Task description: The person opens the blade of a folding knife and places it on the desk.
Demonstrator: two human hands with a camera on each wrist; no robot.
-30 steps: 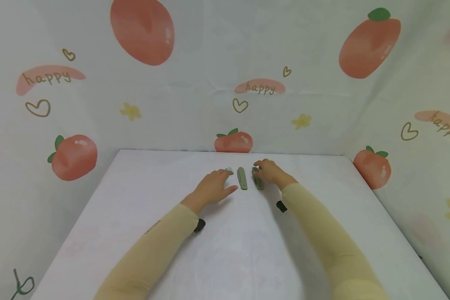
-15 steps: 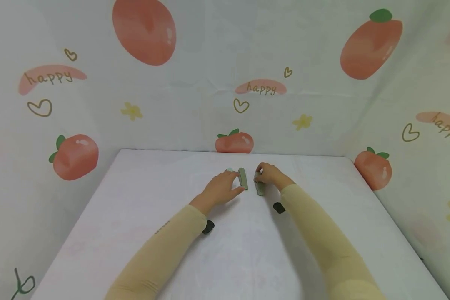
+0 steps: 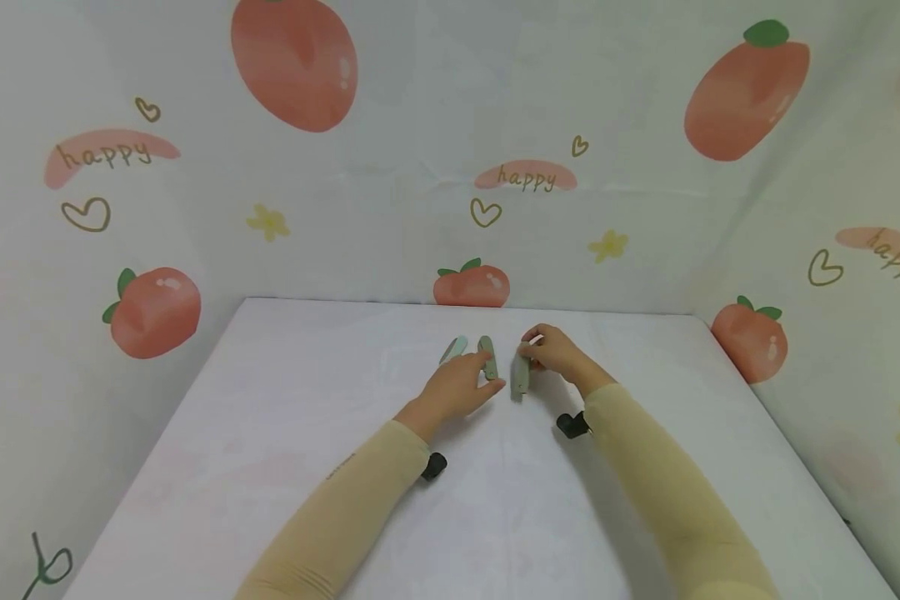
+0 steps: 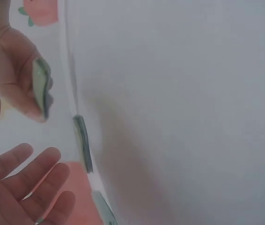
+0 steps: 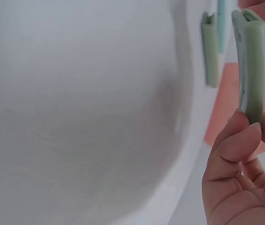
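Observation:
My right hand [image 3: 558, 350] pinches one end of a slim green folding knife [image 3: 520, 382], folded, between thumb and fingers. The knife's free end points toward me in the head view, and a slot along the handle [image 5: 254, 65] shows in the right wrist view. A second green folding knife [image 3: 487, 343] lies to its left on the table. My left hand [image 3: 456, 387] hovers over that one's near end, fingers loosely extended and holding nothing. Farther left lies a paler, mint-coloured folded piece [image 3: 454, 347] of similar shape, partly hidden behind the left hand.
The white table [image 3: 330, 383] ends at a back edge just beyond the knives. A fruit-printed cloth [image 3: 390, 167] hangs behind it and at both sides. Small black devices [image 3: 435, 467] sit at both wrists.
My right hand has taken hold of the rightmost green knife and raised it, turning it slightly. The left hand has shifted right and nearer me, uncovering more of the mint-coloured piece.

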